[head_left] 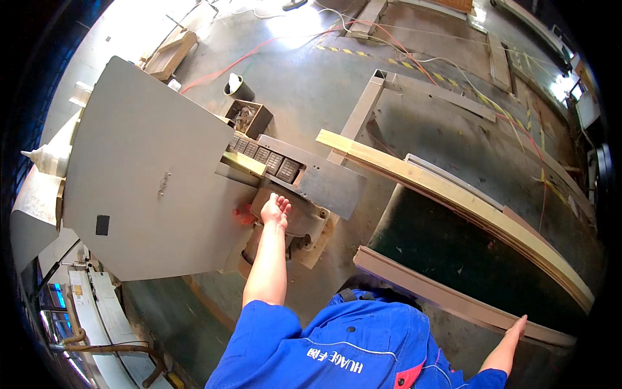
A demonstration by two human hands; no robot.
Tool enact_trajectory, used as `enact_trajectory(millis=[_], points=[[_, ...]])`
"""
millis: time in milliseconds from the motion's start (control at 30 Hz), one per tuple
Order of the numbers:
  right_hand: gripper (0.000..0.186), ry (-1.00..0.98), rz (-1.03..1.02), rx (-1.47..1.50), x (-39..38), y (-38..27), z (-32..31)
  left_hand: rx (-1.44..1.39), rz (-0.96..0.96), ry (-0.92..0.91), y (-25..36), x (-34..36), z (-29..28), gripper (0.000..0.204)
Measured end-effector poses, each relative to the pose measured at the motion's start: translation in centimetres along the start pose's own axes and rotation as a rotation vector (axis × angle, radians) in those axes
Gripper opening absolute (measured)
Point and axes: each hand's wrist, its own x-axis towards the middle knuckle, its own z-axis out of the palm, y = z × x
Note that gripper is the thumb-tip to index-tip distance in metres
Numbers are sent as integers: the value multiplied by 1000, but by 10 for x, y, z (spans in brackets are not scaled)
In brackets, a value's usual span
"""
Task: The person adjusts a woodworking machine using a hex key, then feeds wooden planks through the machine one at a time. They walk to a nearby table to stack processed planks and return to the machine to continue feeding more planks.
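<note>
Blue work jacket, nearest the lens, both sleeves short. Left hand (275, 211): fingers spread, holding nothing, reaching to the grey metal machine housing (295, 227) just below the row of dark control buttons (267, 157); contact probably light, though the angle is poor. Right hand (516, 326): flat, open, resting on the long brown wooden strip (447, 298) beside the pale curved timber board (453, 198). Advisable: steady the strip, keep fingers clear of the large grey table (149, 168).
</note>
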Motion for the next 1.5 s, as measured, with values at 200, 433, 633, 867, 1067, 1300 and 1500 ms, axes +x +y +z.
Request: enact_trajectory(millis=[200, 433, 633, 867, 1067, 1300, 1500], points=[[100, -182, 6, 196, -97, -34, -36, -20, -30, 98, 7, 27, 19, 44], [103, -1, 137, 404, -38, 16, -95, 11, -243, -57, -4, 41, 16, 32], [103, 37, 218, 187, -15, 74, -113, 64, -272, -86, -14, 14, 26, 23], [100, 50, 170, 39, -20, 103, -121, 301, -225, -159, -46, -21, 41, 15], [97, 86, 145, -24, -20, 99, -142, 346, -242, -200, -75, -67, 58, 14], [56, 40, -601, -45, -48, 51, -160, 237, -442, -323, -80, -108, 45, 32], [30, -755, -1016, 215, -277, -98, -40, 47, -304, -248, -91, -62, 32, 23]])
